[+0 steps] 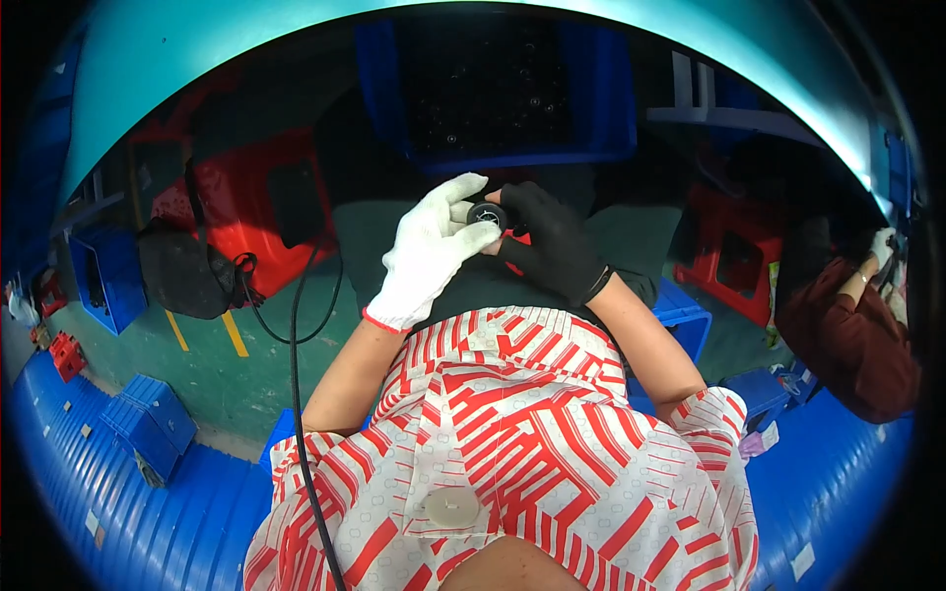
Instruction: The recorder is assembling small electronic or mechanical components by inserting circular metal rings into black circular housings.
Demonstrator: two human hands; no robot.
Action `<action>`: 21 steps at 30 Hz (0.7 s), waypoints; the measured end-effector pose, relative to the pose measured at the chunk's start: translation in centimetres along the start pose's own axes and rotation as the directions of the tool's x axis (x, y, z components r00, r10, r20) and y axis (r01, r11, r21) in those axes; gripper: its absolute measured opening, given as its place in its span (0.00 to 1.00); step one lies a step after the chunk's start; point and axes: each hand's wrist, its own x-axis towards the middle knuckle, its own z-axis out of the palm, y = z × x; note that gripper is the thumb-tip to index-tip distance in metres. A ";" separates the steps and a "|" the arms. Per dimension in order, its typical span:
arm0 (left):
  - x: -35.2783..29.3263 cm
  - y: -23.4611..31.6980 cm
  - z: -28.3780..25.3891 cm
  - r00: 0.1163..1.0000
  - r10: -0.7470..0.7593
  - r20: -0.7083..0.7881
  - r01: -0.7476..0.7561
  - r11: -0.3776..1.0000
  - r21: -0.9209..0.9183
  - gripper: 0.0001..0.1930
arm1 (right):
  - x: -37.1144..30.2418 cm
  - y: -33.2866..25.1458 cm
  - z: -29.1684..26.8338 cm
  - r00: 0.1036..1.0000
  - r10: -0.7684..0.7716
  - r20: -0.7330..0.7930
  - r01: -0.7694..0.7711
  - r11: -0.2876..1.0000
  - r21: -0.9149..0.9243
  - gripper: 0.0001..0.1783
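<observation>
Pinching the small round black thing (486, 214) near the blue bin (522, 159), my white-gloved left hand (432, 238) holds it; I can't tell if my black-gloved right hand (554, 241), at its side, grips too. I think it's partway done, but what's left doesn't show

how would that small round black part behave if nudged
The round black part would probably roll on edge, given its circular outline. It seems stiff, showing no obvious bend. Probably light too, being small beside the left hand.
</observation>
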 end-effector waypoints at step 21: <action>0.2 1.1 0.0 0.995 -0.082 0.050 0.065 0.957 0.281 0.30 | 0.4 0.4 0.8 0.974 -0.227 -0.007 0.226 0.969 -0.096 0.23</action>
